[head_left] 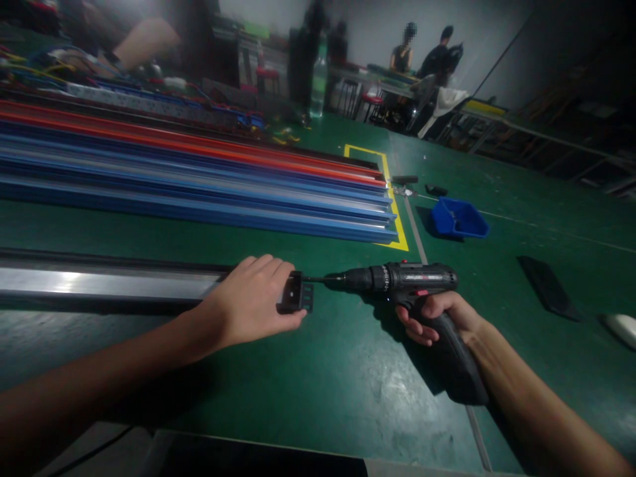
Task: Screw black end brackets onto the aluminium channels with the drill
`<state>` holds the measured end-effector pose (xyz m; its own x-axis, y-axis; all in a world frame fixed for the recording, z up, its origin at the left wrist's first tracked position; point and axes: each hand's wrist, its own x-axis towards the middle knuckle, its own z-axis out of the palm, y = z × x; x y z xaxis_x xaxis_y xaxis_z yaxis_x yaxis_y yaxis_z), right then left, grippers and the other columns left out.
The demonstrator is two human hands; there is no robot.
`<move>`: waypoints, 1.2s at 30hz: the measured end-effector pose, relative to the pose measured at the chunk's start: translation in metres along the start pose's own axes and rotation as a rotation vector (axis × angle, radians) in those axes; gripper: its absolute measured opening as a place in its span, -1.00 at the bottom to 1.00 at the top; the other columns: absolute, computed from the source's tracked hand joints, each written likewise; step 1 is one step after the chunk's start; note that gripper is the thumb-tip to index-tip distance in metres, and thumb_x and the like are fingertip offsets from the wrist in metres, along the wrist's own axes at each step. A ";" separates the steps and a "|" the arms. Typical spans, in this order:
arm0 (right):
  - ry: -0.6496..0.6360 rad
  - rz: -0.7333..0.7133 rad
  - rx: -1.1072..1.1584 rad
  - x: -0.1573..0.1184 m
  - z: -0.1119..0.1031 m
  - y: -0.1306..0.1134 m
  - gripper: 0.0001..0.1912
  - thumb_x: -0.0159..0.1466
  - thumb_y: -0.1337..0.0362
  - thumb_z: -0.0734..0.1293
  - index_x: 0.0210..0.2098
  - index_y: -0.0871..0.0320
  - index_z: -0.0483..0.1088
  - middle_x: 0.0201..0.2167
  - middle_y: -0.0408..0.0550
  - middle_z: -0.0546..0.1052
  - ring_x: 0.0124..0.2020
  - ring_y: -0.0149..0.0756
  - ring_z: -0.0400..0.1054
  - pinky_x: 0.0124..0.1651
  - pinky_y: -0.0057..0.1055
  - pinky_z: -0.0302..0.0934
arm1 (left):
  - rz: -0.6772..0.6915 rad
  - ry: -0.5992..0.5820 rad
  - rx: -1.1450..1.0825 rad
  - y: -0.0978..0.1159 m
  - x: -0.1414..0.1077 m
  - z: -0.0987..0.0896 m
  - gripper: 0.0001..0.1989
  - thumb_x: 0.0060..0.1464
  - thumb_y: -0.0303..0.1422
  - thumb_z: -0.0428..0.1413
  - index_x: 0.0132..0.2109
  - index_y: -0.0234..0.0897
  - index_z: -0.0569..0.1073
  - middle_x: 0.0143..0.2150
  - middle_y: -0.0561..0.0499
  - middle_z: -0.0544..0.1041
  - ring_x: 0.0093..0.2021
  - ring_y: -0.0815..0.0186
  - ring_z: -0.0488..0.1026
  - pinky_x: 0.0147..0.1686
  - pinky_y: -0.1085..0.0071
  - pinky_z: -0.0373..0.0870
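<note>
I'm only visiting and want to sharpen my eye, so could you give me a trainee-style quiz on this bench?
1. True or false: the right hand holds the drill.
2. Fill in: the left hand grips the ____ of the long metal rail.
3. What colour is the tape by the ends of the blue strips? A white, B yellow, C red.

Key: 1 true; 2 end; 3 B.

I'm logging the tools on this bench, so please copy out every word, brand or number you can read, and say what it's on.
Nothing reads clearly enough to quote.
Drill, side: pale and red lettering, too blurred to read.
Collar of the drill: small white marks, apparently numbers, too small to read.
</note>
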<state>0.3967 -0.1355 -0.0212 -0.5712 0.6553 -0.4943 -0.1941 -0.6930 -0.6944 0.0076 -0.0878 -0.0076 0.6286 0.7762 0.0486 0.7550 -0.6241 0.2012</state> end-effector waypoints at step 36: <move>-0.015 0.003 -0.017 0.002 0.001 -0.002 -0.64 0.04 0.25 0.34 -0.21 0.29 0.58 -0.49 -0.01 0.52 -0.66 -0.45 0.14 -0.54 -0.44 0.20 | 0.003 0.009 0.000 0.000 0.000 0.002 -0.47 0.18 0.08 0.11 0.00 -0.31 0.52 -0.05 -0.18 0.59 -0.04 -0.01 0.49 -0.03 0.08 0.33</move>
<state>0.3948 -0.1334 -0.0203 -0.5837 0.6487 -0.4884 -0.1793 -0.6896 -0.7017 0.0081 -0.0876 -0.0095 0.6293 0.7750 0.0584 0.7529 -0.6266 0.2013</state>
